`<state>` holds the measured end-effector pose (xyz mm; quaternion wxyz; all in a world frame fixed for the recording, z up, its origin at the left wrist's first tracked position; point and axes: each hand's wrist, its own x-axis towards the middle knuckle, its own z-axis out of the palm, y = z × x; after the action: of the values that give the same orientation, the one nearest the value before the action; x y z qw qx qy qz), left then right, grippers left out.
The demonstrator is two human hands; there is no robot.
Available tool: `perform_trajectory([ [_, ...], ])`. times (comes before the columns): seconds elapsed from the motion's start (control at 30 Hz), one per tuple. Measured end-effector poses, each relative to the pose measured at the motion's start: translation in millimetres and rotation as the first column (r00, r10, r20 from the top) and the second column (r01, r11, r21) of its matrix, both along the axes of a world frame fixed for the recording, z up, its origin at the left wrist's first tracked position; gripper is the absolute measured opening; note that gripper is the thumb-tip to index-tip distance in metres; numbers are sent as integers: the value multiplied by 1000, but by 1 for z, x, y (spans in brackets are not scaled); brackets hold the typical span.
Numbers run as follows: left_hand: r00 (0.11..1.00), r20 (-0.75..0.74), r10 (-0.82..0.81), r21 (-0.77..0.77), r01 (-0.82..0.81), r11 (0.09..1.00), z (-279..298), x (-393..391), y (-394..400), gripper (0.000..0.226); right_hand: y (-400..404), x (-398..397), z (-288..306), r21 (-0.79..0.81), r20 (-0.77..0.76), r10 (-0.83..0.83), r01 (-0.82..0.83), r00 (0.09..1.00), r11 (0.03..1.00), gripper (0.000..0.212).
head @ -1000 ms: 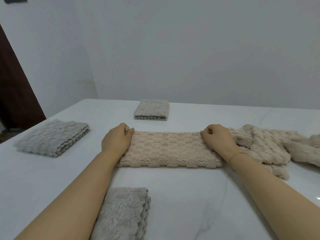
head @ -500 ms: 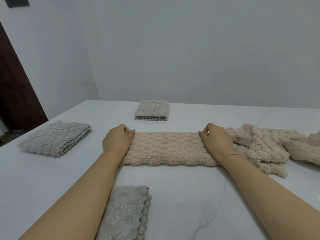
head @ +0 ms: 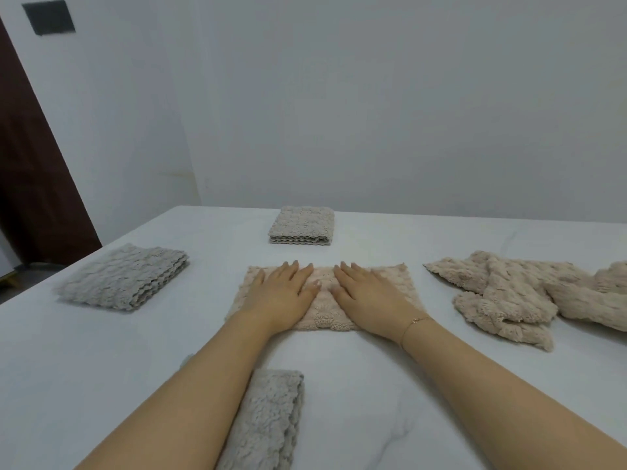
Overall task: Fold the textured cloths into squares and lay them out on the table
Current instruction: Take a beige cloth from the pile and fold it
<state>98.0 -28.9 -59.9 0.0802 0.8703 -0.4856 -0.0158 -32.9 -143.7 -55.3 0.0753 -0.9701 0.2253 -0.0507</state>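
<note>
Setting: white marble-look table [head: 390,395] against a plain pale wall.
Beige cloth [head: 325,293]: folded to a near-square, mid-table, lying flat.
Left hand [head: 281,296]: fingers straight, palm down on the cloth, gripping nothing; likely flattening the fold.
Right hand [head: 368,300]: likewise flat, pressing beside the left.
Grey squares: far [head: 302,225], left [head: 124,276], near [head: 268,422], spaced apart as finished pieces.
Unfolded pile [head: 529,296]: crumpled to the right, presumably awaiting folding.
</note>
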Motion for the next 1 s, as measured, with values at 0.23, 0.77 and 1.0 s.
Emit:
perform_trajectory([
  [0.23, 999, -7, 41, -4, -41, 999, -2, 9, 6, 52, -21, -22, -6, 23, -11, -122, 122, 993, 992, 61],
  [0.77, 988, -90, 128, -169, -142, 975, 8, 18, -1, 40, -52, -66, -8, 194, 276, -189, 138, 942, 971, 41],
  [1.0, 985, -97, 143, -129, -155, 979, 28, 33, -22, 19, -73, -52, -5, 225, 356, -298, 228, 886, 947, 34],
])
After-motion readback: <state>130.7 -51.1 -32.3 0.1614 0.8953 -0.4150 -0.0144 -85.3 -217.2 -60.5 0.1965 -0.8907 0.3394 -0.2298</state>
